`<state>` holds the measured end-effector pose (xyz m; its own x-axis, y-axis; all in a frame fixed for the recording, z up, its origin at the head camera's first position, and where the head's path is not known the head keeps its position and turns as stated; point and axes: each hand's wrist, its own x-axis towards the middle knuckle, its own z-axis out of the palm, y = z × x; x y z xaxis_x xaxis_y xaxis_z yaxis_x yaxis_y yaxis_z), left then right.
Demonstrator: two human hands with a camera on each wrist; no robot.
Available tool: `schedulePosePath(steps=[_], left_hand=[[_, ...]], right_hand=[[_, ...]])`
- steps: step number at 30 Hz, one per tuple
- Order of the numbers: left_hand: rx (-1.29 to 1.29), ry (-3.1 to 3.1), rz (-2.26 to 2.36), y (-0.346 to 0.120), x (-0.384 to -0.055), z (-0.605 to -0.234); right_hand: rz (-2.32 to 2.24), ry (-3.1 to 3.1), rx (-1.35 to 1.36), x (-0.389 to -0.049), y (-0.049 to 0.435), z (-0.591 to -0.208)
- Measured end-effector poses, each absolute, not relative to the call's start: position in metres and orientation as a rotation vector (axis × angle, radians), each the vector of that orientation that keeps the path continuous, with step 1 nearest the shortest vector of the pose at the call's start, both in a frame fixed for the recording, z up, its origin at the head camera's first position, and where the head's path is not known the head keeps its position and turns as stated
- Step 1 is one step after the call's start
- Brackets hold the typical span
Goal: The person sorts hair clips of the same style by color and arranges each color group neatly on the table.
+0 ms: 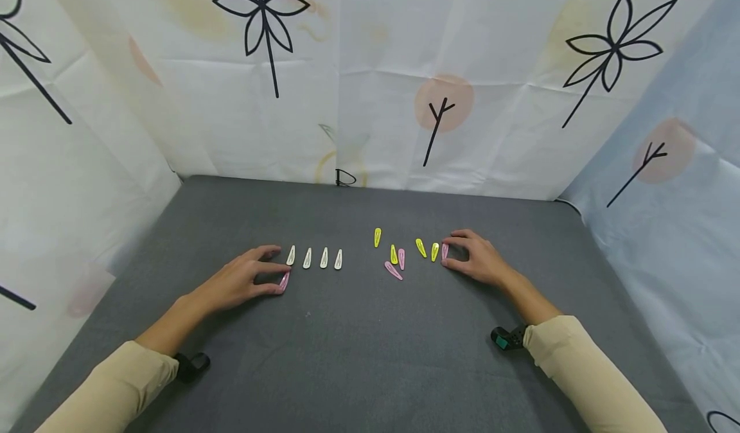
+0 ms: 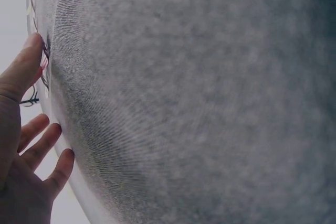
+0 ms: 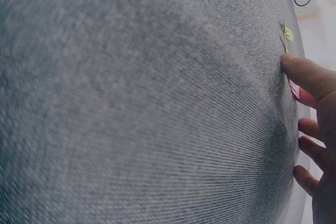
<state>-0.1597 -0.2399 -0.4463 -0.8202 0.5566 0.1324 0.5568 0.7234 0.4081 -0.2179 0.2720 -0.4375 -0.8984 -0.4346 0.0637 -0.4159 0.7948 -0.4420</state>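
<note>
On the left, my left hand (image 1: 245, 277) holds a pink snap hair clip (image 1: 284, 281) between thumb and a fingertip, low over the grey cloth. Just beside those fingers begins a row of several white hair clips (image 1: 307, 258). My right hand (image 1: 478, 257) pinches another pink hair clip (image 1: 444, 252) end to end between thumb and forefinger. In the right wrist view this pink clip (image 3: 295, 88) shows behind the thumb. A yellow hair clip (image 1: 435, 252) lies immediately left of it, with a second yellow clip (image 1: 421, 248) alongside.
Between the hands lie two more yellow clips, one farther back (image 1: 378, 237) and one nearer (image 1: 394, 254), plus two pink clips, one upright in view (image 1: 401, 259) and one slanted (image 1: 393, 270). A grey cloth-covered table (image 1: 347, 356) meets patterned white curtains (image 1: 376, 99) behind and at both sides.
</note>
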Motion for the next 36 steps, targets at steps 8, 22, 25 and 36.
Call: schedulePosePath(steps=[8,22,25,36], left_hand=[[-0.929,-2.924,-0.697,-0.239,-0.159,-0.446],[-0.928,-2.902,-0.695,-0.241,-0.158,-0.446],[-0.924,-2.905,-0.705,-0.241,-0.158,-0.447],[-0.911,-2.919,-0.717,-0.241,-0.158,-0.449]], right_hand=[[-0.688,2.922,-0.703,-0.218,0.272,-0.435],[-0.669,2.920,-0.746,-0.213,0.274,-0.432],[-0.672,2.922,-0.773,-0.212,0.274,-0.432],[-0.659,2.922,-0.829,-0.204,0.276,-0.431]])
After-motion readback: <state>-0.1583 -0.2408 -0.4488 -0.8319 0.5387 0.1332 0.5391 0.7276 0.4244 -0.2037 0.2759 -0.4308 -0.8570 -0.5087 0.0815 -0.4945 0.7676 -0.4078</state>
